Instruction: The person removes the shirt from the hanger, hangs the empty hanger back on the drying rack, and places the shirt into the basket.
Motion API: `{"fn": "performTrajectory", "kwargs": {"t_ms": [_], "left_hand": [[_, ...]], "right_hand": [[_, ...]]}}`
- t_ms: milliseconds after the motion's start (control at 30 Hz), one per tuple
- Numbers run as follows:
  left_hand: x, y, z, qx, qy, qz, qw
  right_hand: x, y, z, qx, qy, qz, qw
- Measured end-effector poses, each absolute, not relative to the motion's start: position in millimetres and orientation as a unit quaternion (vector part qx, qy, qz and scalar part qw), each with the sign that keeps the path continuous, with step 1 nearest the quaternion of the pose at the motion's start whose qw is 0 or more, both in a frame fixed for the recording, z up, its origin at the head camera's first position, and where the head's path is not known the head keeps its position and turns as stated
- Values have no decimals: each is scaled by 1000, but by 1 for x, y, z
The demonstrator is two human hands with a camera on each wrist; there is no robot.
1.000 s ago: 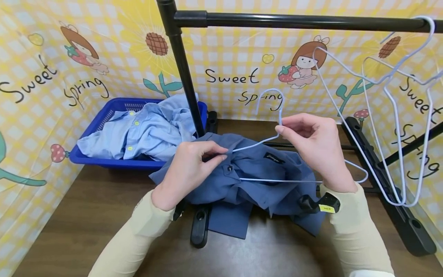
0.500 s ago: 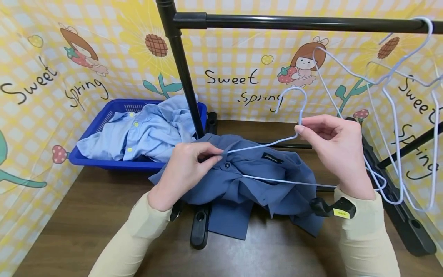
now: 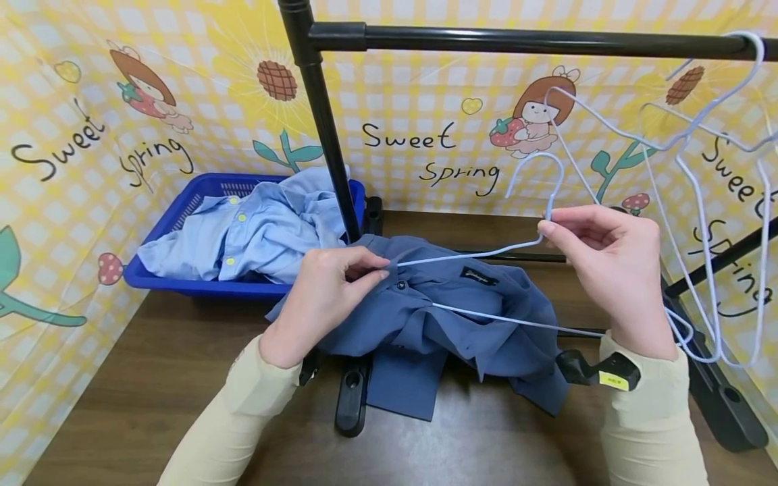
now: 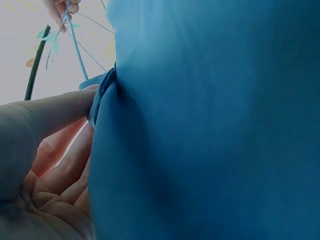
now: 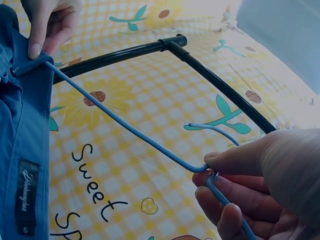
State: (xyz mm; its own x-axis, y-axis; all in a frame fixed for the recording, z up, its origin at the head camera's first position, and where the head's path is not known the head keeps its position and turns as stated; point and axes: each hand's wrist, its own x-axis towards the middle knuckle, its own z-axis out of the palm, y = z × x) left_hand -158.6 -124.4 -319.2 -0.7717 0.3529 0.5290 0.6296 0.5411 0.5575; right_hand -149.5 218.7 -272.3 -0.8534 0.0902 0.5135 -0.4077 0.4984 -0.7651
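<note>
A dark blue shirt (image 3: 377, 317) with a black collar label lies bunched on the table. My left hand (image 3: 325, 290) pinches its collar edge near a button, thumb against fingers. The cloth fills most of the left wrist view. A pale wire hanger (image 3: 474, 255) has its left end inside the shirt's neck, while its right end sticks out past the shirt. Thumb and fingers of my right hand (image 3: 610, 263) pinch the hanger at the base of its hook. In the right wrist view the hanger's arm (image 5: 130, 129) runs from that pinch to the collar by the left hand.
A blue basket (image 3: 200, 287) at back left holds a light blue shirt (image 3: 261, 229). A black clothes rack (image 3: 516, 42) stands over the table, its foot (image 3: 350, 398) in front of the shirt. White hangers (image 3: 699, 202) hang from its rail at right. A patterned cloth backs the table.
My right hand has moved right with the hanger, so more of its left arm shows outside the collar. The left hand keeps its pinch on the collar and has barely shifted.
</note>
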Motion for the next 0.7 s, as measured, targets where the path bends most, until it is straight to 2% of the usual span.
{"fn": "performTrajectory", "kwargs": {"t_ms": [700], "left_hand": [[-154,-132,-309,-254,-858,-399,200]], "right_hand": [[-139,228,-267,68,-805,516,284]]}}
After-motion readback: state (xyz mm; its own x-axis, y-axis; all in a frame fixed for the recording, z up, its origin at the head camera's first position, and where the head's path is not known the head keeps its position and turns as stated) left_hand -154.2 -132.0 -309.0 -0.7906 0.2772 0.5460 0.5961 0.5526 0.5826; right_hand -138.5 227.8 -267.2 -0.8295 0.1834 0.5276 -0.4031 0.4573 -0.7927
